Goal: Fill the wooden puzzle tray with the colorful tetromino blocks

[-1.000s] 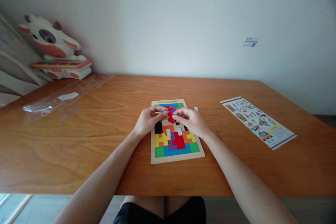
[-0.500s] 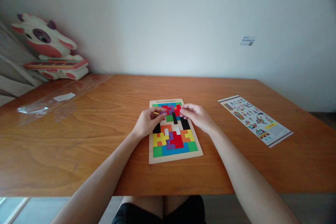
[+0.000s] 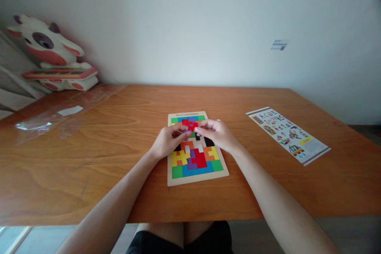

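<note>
A wooden tray puzzle [image 3: 196, 180] lies near the table's front edge, filled with coloured block pieces. My right hand [image 3: 218, 134] is over its upper right part, thumb and fingers pinching a red puzzle piece [image 3: 193, 126]. Across from it, my left hand [image 3: 168, 141] hovers at the upper left of the tray with thumb and forefinger slightly apart, close to the same red piece; I see nothing held there. Farther down the tray, another red piece [image 3: 199, 158] and a yellow piece [image 3: 183, 158] lie in view. My fingers partly hide the upper rows.
A printed instruction sheet [image 3: 288, 135] lies on the right of the wooden table [image 3: 104, 158]. At the back left stands a cow-shaped toy keyboard [image 3: 59, 55], with a clear plastic bag [image 3: 47, 121] in front of it. A wall closes off the back.
My right hand has moved left with the red piece, toward my left fingertips. My left thumb and forefinger have parted slightly. The whole view has shifted a little.
</note>
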{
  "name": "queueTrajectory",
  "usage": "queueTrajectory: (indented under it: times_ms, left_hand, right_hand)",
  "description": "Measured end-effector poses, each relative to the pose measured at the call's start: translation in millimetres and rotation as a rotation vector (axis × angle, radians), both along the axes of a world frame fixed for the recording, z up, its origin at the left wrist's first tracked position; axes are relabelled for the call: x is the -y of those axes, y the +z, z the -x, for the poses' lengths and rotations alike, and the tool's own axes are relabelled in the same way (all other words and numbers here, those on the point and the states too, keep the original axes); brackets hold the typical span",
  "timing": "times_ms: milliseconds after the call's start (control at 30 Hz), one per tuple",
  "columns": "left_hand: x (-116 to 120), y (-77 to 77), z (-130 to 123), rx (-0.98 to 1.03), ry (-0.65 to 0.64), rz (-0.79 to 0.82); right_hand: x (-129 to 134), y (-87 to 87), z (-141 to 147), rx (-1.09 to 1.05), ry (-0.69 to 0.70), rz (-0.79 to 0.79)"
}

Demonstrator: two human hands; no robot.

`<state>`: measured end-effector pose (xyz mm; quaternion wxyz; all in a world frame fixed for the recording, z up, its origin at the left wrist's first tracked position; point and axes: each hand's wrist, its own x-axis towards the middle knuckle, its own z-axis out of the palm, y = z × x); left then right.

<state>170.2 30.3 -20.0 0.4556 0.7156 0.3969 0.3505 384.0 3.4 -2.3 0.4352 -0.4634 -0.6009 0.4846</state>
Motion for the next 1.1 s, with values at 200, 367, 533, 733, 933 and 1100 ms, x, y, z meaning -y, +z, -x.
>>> queueTrajectory:
  times_ms: [200, 367, 533, 733, 933, 1100]
  left_hand:
    - [-1, 2.2, -1, 0.009, 0.025, 0.06]
    - [1, 7.1, -1, -0.009, 0.036, 0.063]
    - [2, 9.3, -2, -0.026, 0.034, 0.054]
    - [1, 8.0, -3, -0.033, 0.037, 0.049]
    - [1, 6.9, -3, -0.034, 0.03, 0.05]
    - [0, 7.8, -2, -0.042, 0.027, 0.06]
  right_hand:
    - [8, 16.6, -19, 0.422, 0.153, 0.07]
    - [12, 20.2, -20, 0.562, 0.237, 0.12]
    - [12, 18.2, -16, 0.577, 0.249, 0.142]
    - [10, 12.4, -17, 0.548, 0.235, 0.166]
    - [10, 12.0, -17, 0.514, 0.223, 0.126]
    - [11, 16.3, -16, 0.523, 0.22, 0.1]
